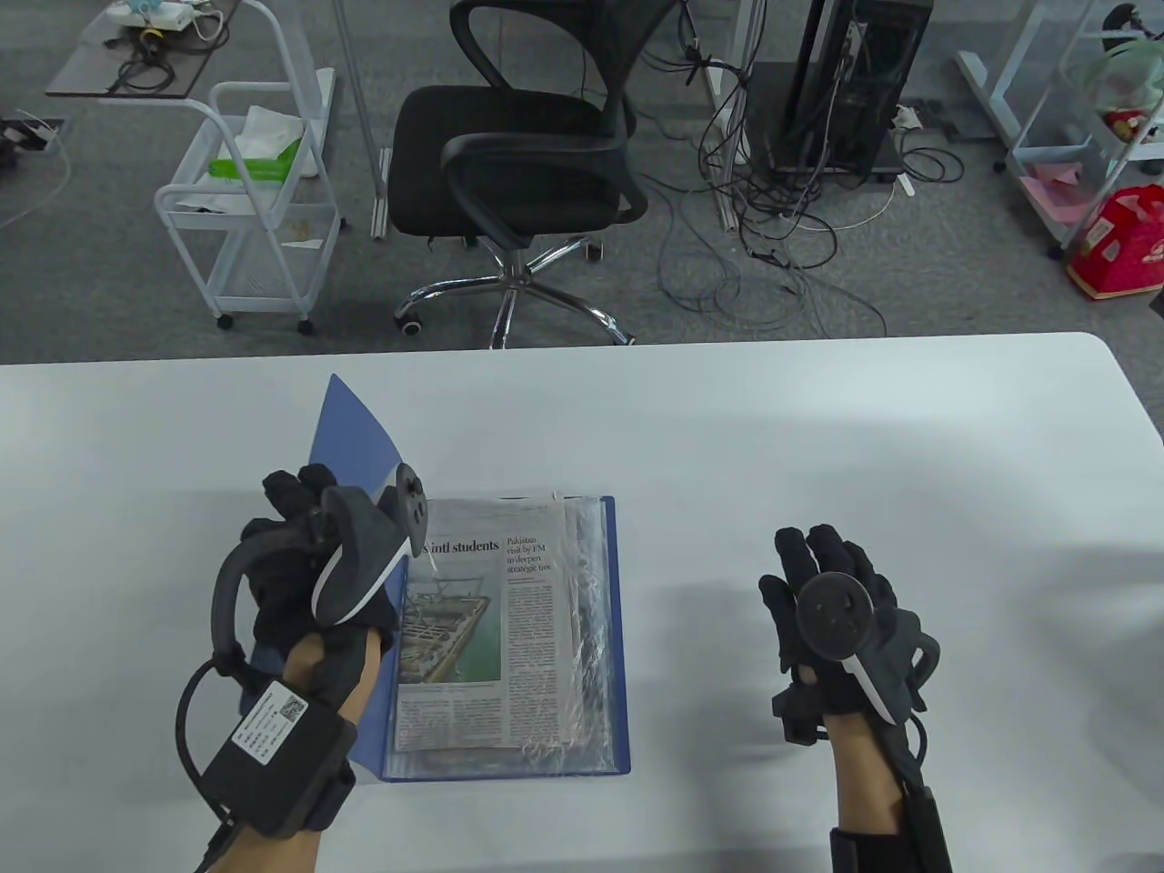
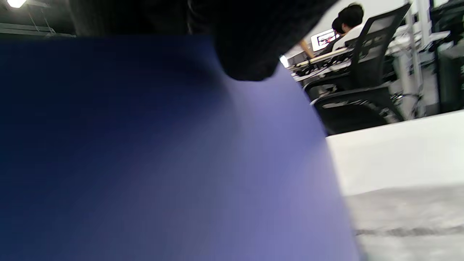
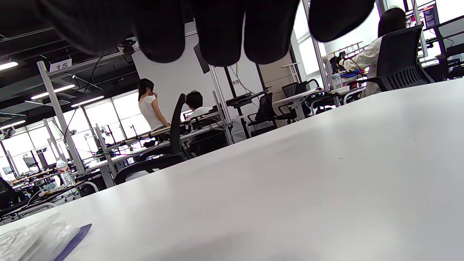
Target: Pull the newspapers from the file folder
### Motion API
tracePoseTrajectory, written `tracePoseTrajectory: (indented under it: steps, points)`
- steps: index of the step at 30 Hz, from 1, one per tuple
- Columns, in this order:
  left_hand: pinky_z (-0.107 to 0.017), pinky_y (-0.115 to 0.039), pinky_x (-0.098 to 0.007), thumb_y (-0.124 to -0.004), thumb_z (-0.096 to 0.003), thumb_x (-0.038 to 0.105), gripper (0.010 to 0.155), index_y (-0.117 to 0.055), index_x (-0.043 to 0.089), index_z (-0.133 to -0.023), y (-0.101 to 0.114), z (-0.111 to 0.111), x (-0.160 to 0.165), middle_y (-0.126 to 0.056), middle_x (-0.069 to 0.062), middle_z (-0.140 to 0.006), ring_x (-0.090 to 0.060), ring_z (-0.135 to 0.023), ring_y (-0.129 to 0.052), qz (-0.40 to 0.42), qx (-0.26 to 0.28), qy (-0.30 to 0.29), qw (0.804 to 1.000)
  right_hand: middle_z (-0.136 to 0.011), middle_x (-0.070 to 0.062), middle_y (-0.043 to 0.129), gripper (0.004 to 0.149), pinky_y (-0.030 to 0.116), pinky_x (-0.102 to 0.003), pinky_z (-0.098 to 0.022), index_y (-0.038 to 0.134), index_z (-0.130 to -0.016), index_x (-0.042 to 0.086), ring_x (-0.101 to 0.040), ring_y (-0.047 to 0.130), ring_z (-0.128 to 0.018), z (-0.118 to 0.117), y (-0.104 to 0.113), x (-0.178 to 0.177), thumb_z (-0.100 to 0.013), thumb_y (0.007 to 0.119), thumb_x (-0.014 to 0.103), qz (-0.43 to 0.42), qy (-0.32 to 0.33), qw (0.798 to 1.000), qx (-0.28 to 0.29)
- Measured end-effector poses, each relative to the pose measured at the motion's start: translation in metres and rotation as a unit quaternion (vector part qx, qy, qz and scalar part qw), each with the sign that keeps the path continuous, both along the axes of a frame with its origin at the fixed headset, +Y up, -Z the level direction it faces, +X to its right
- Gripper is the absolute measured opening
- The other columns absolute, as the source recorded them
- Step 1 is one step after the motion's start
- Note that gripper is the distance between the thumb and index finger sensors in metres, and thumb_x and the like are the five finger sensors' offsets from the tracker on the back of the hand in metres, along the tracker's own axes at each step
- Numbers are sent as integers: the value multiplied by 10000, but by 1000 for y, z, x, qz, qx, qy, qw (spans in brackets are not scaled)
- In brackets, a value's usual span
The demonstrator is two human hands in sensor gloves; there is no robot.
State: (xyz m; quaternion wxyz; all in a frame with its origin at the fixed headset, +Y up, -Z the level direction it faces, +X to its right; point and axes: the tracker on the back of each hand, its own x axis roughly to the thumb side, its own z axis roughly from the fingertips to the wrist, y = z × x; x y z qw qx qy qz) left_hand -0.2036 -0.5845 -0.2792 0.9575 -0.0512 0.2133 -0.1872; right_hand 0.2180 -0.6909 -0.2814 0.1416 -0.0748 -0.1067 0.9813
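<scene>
A blue file folder [image 1: 618, 637] lies open on the white table [image 1: 818, 436]. Its front cover [image 1: 350, 436] is lifted up at the left. Folded newspapers [image 1: 482, 627] lie inside under clear plastic sleeves [image 1: 591, 582]. My left hand [image 1: 300, 536] holds the raised cover; in the left wrist view the blue cover [image 2: 163, 163] fills the frame under my fingers [image 2: 246, 47]. My right hand [image 1: 837, 600] hovers over the table to the right of the folder, fingers spread, holding nothing. In the right wrist view the folder's corner [image 3: 72, 235] shows at lower left.
A black office chair [image 1: 518, 164] stands beyond the table's far edge. A white cart [image 1: 255, 209] is at the back left, cables and a computer tower [image 1: 855, 82] at the back right. Bare table lies right of the folder.
</scene>
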Motion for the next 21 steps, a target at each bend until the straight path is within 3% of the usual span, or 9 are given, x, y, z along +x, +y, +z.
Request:
tracePoseTrajectory:
  steps: [2, 5, 8, 14, 17, 21]
  points:
    - [-750, -512, -649, -848, -483, 304, 719, -563, 220, -1138, -15, 1, -5, -308, -112, -1245, -529, -1122, -402, -40, -15, 13, 999, -1089, -33, 673, 586, 599, -638, -685, 679, -952, 375, -376, 705, -1015, 0, 0, 0, -387, 707, 528, -6, 1, 1000, -3]
    - [-759, -403, -663, -849, -478, 351, 740, -550, 228, -1144, -41, 4, -12, -273, -109, -1238, -513, -1117, -281, -38, -49, 5, 998, -1089, -36, 672, 587, 598, -639, -684, 679, -953, 375, -378, 704, -1014, -1, -1, 0, -387, 707, 528, -18, 3, 1000, -7]
    - [-751, -444, -657, -841, -479, 360, 736, -550, 229, -1142, -71, 10, -19, -325, -114, -1239, -516, -1113, -343, 57, -73, -14, 996, -1088, -35, 674, 587, 599, -639, -684, 679, -953, 376, -377, 703, -1015, -1, -3, 0, -387, 707, 528, -14, 3, 1000, -11]
    - [-715, -536, -653, -805, -480, 390, 710, -568, 237, -1132, -139, 19, -33, -448, -148, -1225, -545, -1079, -469, 214, -66, -41, 974, -1088, -37, 673, 585, 599, -638, -684, 679, -952, 376, -376, 703, -1016, -1, -5, -2, -388, 707, 528, -7, 5, 1000, -19]
    - [-705, -547, -654, -785, -481, 416, 715, -561, 229, -1134, -162, 23, -37, -447, -166, -1217, -542, -1070, -476, 239, -61, -47, 968, -1090, -34, 673, 587, 598, -639, -685, 679, -953, 377, -377, 704, -1016, -2, -7, -3, -387, 706, 529, -6, 6, 1000, -25]
    - [-692, -571, -652, -762, -484, 434, 705, -580, 218, -1129, -175, 26, -37, -441, -186, -1207, -567, -1049, -507, 271, -52, -61, 959, -1090, -34, 672, 586, 598, -638, -685, 678, -953, 378, -377, 703, -1016, -3, -10, -5, -387, 707, 528, 0, 7, 999, -33]
